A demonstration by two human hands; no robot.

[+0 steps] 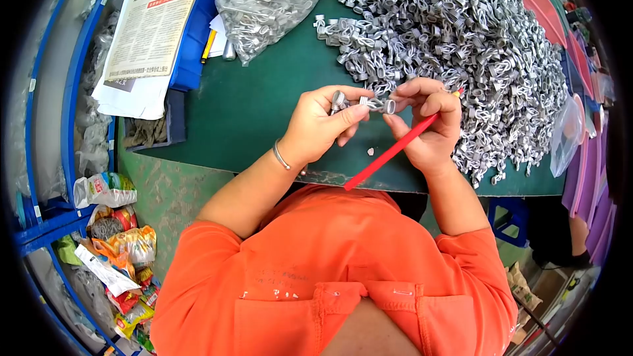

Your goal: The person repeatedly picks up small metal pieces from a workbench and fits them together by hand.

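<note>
My left hand (320,125) is closed on small grey metal castings. One looped casting (376,103) sticks out past the thumb and forefinger toward the right. A second grey piece (338,100) shows at the base of those fingers. My right hand (430,125) is closed around a long red stick-like tool (395,151), which slants down to the left with a yellowish bit at its upper end. The right thumb and fingertips are at the ring end of the casting; whether they press on it I cannot tell.
A large heap of similar castings (461,46) covers the right of the green table (264,105). Behind stands a clear bag (264,16) of castings. A newspaper (155,23) lies on a blue bin (191,46) at left. Blue shelving (69,92) flanks the table.
</note>
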